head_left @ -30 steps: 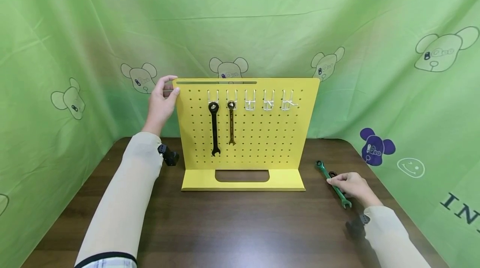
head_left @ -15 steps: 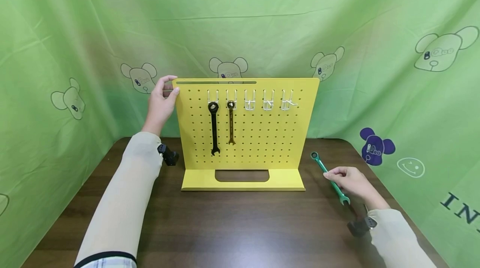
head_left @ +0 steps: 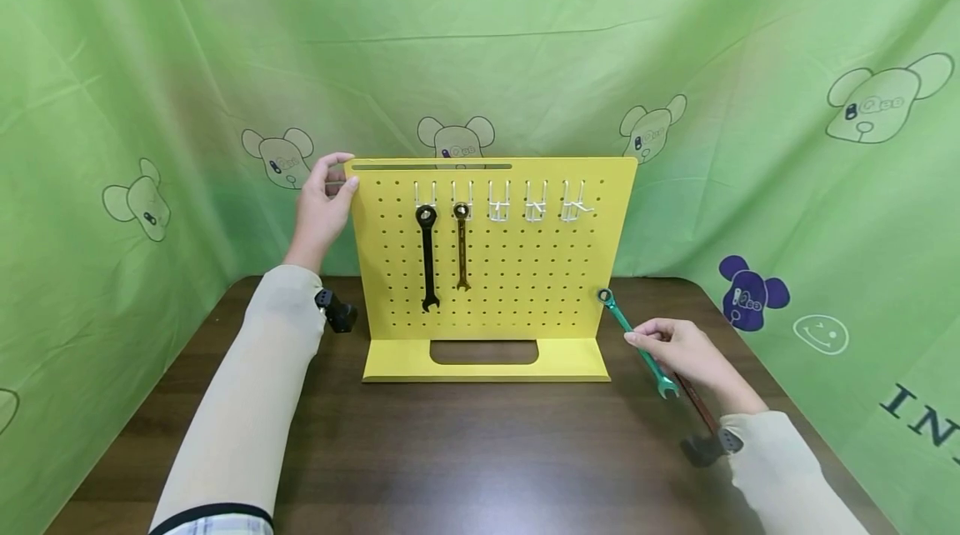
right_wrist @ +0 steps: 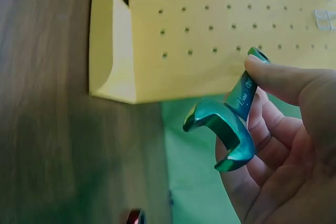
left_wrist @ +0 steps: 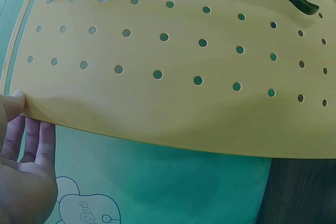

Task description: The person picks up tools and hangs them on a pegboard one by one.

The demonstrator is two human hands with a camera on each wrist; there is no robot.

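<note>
The left hand [head_left: 321,206] grips the upper left corner of a yellow pegboard [head_left: 525,285], thumb on the front and fingers behind, as the left wrist view [left_wrist: 26,171] also shows. Between thumb and fingers the right hand [head_left: 686,356] pinches a green wrench [head_left: 621,318] at mid-handle, just right of the board; its open end [right_wrist: 231,129] faces the right wrist camera. A black wrench [head_left: 428,260] and a bronze-brown wrench [head_left: 462,252] hang from the two leftmost white hooks. Three hooks [head_left: 536,208] to their right hold nothing.
A reddish wrench [head_left: 696,403] lies on the brown wooden table [head_left: 480,452] below the right hand, partly hidden by it. Green printed cloth [head_left: 525,43] surrounds the table behind and at both sides.
The green wrench has come up off the table in the right hand and moved left toward the board, uncovering part of the reddish wrench. The left hand keeps its place.
</note>
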